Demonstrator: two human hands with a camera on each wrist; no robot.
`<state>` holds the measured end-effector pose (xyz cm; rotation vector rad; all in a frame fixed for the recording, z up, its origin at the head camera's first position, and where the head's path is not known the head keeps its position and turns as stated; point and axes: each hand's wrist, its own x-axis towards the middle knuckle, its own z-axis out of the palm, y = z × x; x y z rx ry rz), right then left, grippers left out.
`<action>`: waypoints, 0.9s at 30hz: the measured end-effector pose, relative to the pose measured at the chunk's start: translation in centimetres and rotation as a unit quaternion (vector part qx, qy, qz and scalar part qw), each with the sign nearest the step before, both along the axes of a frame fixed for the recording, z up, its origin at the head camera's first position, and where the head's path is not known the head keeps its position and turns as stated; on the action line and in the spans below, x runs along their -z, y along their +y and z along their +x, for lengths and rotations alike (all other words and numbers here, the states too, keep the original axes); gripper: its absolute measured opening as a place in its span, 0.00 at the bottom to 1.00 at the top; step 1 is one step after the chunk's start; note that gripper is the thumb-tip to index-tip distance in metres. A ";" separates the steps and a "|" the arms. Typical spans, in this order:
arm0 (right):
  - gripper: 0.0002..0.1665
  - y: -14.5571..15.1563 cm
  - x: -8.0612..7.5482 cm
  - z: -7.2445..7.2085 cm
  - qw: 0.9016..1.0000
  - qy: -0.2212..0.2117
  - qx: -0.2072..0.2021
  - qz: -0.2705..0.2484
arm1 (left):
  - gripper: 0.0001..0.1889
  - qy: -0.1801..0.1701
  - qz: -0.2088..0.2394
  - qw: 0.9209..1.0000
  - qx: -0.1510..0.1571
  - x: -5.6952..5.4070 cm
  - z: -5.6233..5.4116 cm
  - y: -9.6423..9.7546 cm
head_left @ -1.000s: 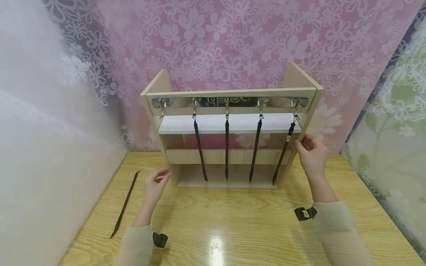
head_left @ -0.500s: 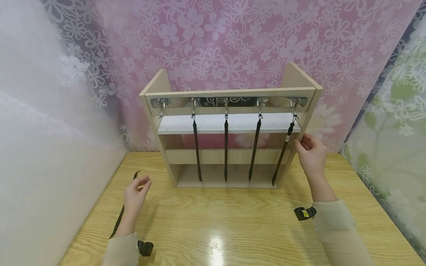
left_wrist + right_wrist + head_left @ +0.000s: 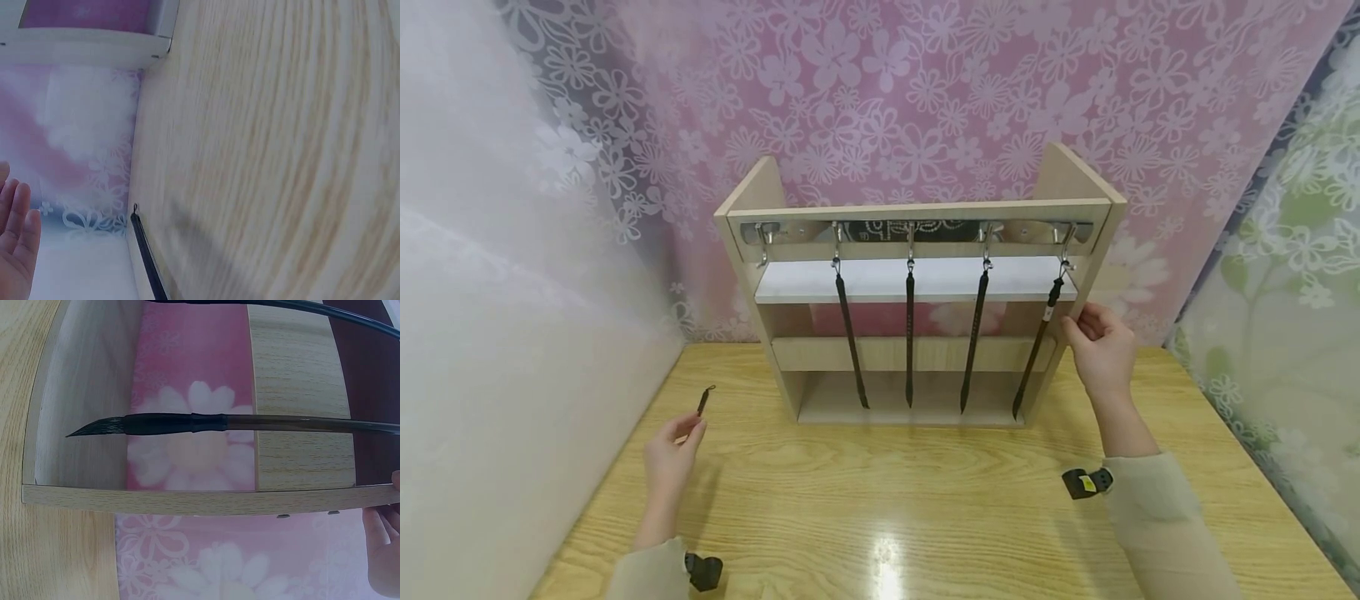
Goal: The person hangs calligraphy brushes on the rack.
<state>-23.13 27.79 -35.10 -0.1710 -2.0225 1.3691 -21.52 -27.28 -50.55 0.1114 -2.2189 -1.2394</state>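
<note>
A dark calligraphy brush (image 3: 705, 401) lies on the table at the left, its looped end toward the wall; my left hand (image 3: 670, 457) overlaps most of it in the head view. In the left wrist view the fingers (image 3: 28, 240) are extended and apart from the brush (image 3: 147, 255). My right hand (image 3: 1103, 354) grips the right side panel of the wooden rack (image 3: 1101, 250), thumb at the front edge. Several brushes hang by loops from the rack's metal hooks, among them the rightmost brush (image 3: 1039, 346), whose pointed dark bristles (image 3: 97, 427) face down.
A bare hook (image 3: 764, 243) is at the left end of the metal strip (image 3: 1022, 232). The rack has a white shelf (image 3: 880, 282) and stands on the wood-grain table (image 3: 880, 492), close to the pink floral backdrop (image 3: 880, 100). A pale wall (image 3: 535, 375) borders the left side.
My left hand has moved left and toward me, away from the rack's left side to over the lying brush. The leftmost hanging brush sways. My right hand stays at the rack.
</note>
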 end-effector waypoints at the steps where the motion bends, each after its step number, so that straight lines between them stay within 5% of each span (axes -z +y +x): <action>1: 0.18 0.0 0.0 0.0 1.000 0.000 0.000 0.000 | 0.13 -0.001 -0.004 1.000 -0.009 1.2 -0.6 -0.9; 5: 0.18 0.0 -0.1 0.1 1.000 -0.004 0.001 0.000 | 0.14 -0.015 -0.046 0.998 -0.048 5.0 -2.2 -3.6; 7: 0.18 -0.1 -0.2 0.1 1.000 -0.008 0.000 -0.002 | 0.15 -0.038 -0.064 0.995 -0.065 5.6 -2.2 -4.1; 13: 0.19 -0.1 -0.2 0.2 1.000 -0.016 -0.003 -0.007 | 0.16 -0.098 -0.056 0.993 -0.043 -1.3 1.8 -0.8; 15: 0.19 0.0 -0.1 0.1 1.000 -0.016 -0.003 -0.006 | 0.14 -0.106 -0.056 0.992 -0.043 -2.7 2.6 -0.1; 27: 0.20 -0.2 -0.2 0.2 1.000 -0.016 -0.006 -0.007 | 0.16 -0.176 -0.114 0.978 -0.019 -2.0 2.9 -1.3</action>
